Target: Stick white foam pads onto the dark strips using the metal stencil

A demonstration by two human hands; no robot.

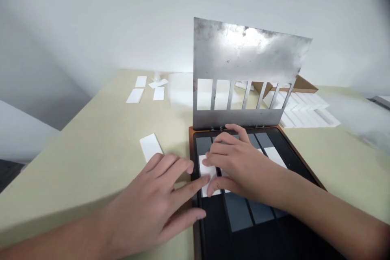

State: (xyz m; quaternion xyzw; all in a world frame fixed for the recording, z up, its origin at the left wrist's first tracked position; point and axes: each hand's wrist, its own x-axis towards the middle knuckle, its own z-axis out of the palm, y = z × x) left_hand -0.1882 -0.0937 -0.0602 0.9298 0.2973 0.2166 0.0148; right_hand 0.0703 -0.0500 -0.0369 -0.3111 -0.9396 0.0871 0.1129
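A black tray point(213, 227) with a brown rim holds grey and white rectangular pieces in a row. Hinged at its far edge, a metal plate point(250, 57) with rectangular slots stands raised. My right hand point(243, 162) is over the tray, its thumb and fingers at a white card point(207, 166) in the leftmost place. My left hand point(158, 199) reaches over the tray's left edge with fingers spread, the index fingertip touching that card. Another white card point(150, 146) lies on the table beyond my left hand, partly hidden by it.
Several small white cards point(135, 95) lie at the table's far left. White stacked pieces point(307, 109) and an open brown cardboard box point(306, 85) are behind the plate on the right. A pale wall point(137, 16) rises behind the table point(100, 130).
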